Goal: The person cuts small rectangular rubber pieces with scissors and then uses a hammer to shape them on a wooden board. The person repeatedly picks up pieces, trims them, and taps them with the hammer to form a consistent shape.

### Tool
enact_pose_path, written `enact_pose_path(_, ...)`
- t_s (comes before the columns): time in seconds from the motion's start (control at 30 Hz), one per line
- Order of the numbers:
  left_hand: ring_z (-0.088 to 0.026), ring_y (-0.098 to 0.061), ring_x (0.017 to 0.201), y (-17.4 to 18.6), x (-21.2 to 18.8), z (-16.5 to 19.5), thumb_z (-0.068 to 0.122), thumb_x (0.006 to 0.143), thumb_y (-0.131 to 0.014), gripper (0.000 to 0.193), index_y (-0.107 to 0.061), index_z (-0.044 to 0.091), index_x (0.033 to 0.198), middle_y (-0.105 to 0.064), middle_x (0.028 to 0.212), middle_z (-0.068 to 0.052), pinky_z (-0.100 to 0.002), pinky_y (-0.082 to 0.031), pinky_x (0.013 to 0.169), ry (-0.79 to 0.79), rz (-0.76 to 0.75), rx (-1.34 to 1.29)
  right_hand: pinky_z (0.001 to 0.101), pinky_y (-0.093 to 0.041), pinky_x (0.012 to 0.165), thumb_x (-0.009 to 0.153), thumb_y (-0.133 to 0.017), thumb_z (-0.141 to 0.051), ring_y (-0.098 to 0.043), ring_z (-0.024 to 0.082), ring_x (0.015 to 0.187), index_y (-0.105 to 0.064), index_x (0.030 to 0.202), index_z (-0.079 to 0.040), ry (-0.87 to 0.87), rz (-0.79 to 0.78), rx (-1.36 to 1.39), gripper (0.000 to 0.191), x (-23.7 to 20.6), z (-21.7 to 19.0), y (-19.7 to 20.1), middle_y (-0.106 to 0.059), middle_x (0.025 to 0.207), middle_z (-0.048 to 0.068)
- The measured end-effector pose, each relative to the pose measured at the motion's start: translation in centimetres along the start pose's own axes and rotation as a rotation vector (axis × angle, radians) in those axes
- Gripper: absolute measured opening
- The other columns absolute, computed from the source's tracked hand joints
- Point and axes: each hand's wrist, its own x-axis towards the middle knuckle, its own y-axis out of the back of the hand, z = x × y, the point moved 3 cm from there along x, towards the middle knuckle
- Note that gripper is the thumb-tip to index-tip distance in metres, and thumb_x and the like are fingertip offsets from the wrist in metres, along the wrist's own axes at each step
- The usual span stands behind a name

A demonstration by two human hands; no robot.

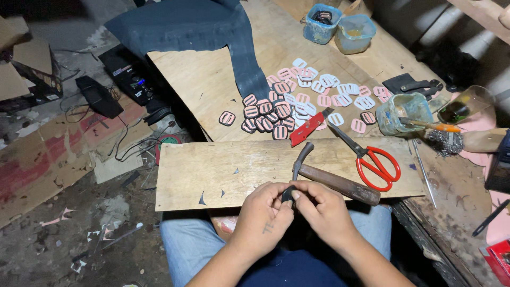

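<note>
Pinching a small dark piece point(287, 194) between both sets of fingertips, right over the lap and just off the near edge of the wooden board point(212, 170). Left hand point(263, 218) curled around it from one side, right hand point(321, 212) closed on it from the other, thumbs meeting on top. Mostly hidden by the fingers, so hard to tell exactly what it is. Looks tiny and light, probably thin and a bit bendy, easy to lose if the grip slackens. Best held by the edges with fingertips, same as now.

Just beyond the knuckles: a hammer point(332, 178) with a wooden handle lying across the board, almost touching the right hand. Past that, red-handled scissors point(372, 162) and a red utility knife point(307, 129). Further out, a scatter of pink, white and dark slotted buckle pieces point(297, 103) on a plywood sheet point(207, 90), plus dark sheet material point(202, 26) draped over its far side. Off beyond the right hand, a murky plastic tub point(404, 111) with a tool stuck in it, two more tubs point(340, 26) way at the back.

Rough, scuffed wood everywhere, bits of offcut lying about. Dim, cluttered floor workshop, cables and cardboard off to the left.
</note>
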Motion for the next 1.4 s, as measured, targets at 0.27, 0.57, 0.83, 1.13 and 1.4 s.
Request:
enact_pose_path(0.27,-0.02,-0.066,0.078,-0.1,-0.5,-0.4,0.005,0.085,-0.066,0.023,-0.07,-0.001,0.107,-0.066,0.091,-0.01,-0.031,-0.054,0.071,-0.095,0.071,0.112,0.0283,-0.058,0.075,0.087,-0.069,-0.01,-0.071,0.014,0.08,-0.07,0.116,-0.001,-0.058,-0.037,-0.04,0.031,-1.2,0.6,-0.3,-0.075,0.09,0.008)
enact_pose_path(0.57,-0.003,-0.06,0.079,-0.2,0.2,-1.8,-0.001,0.088,-0.064,0.03,-0.065,-0.007,0.118,-0.06,0.104,0.0,-0.018,-0.052,0.067,0.196,-0.094,-0.431,0.0315,-0.059,0.078,0.085,-0.073,-0.003,-0.07,0.013,0.082,-0.072,0.117,0.002,-0.326,-0.215,0.732,0.033,-1.3,3.1,0.0,-0.075,0.099,0.005)
enact_pose_path(0.83,-0.008,-0.058,0.08,0.2,0.1,-0.7,0.002,0.088,-0.069,0.038,-0.067,-0.002,0.125,-0.061,0.106,-0.004,-0.019,-0.051,0.069,0.097,-0.063,-0.286,0.0315,-0.056,0.081,0.092,-0.073,-0.007,-0.069,0.015,0.085,-0.071,0.101,0.003,-0.293,-0.139,0.819,0.013,-1.8,4.3,-0.6,-0.074,0.093,0.007)
enact_pose_path(1.13,-0.019,-0.068,0.093,-0.3,-0.2,-0.8,0.007,0.096,-0.065,0.018,-0.073,-0.003,0.109,-0.067,0.114,-0.009,-0.031,-0.055,0.082,-0.06,-0.062,-0.235,0.0342,-0.057,0.079,0.094,-0.064,-0.018,-0.065,0.014,0.083,-0.066,0.108,-0.002,-0.483,-0.159,1.293,0.021,-2.2,2.0,-2.7,-0.069,0.093,0.004)
enact_pose_path(1.4,-0.013,-0.068,0.076,0.8,0.3,-1.4,0.015,0.099,-0.065,0.019,-0.071,-0.001,0.093,-0.073,0.083,-0.01,-0.027,-0.054,0.07,-0.017,-0.095,0.132,0.0275,-0.056,0.067,0.092,-0.066,-0.014,-0.064,0.009,0.073,-0.067,0.11,-0.002,-0.252,0.033,0.607,0.021,-1.3,2.5,-0.4,-0.069,0.083,0.001)
